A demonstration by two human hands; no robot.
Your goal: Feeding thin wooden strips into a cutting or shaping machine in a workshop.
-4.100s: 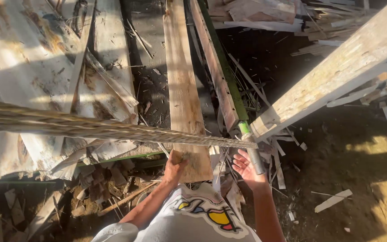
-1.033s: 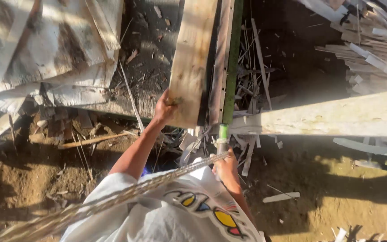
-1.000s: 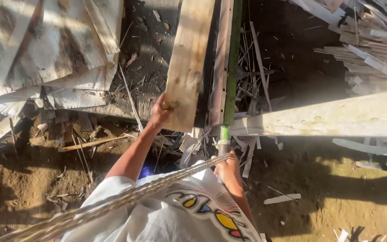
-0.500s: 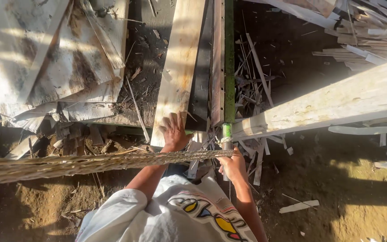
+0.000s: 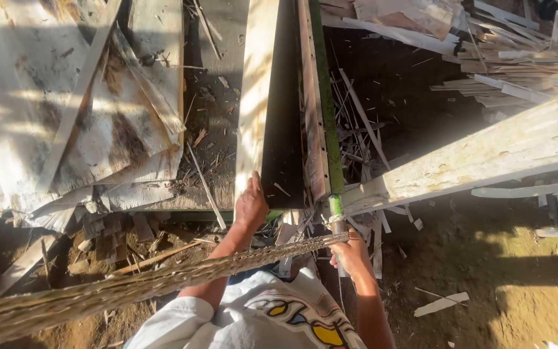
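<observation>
Since half a second ago the long pale wooden plank (image 5: 256, 97) has tilted onto its edge. The left hand (image 5: 251, 208) grasps its near end; the right hand (image 5: 350, 253) clenches the green pole (image 5: 325, 116) just beside.

The plank (image 5: 256, 97) in the left hand (image 5: 250, 208) is bare, pale, rough-sawn wood with a matt face. The pole (image 5: 325, 123) beside it looks painted green, slightly glossy. The beam (image 5: 485, 161) is weathered, whitish rough wood. The plywood sheets (image 5: 59, 110) are peeling, stained and matt. The rope (image 5: 163, 281) is coarse, fibrous and twisted. The ground (image 5: 498, 271) is dry, loose dirt.
</observation>
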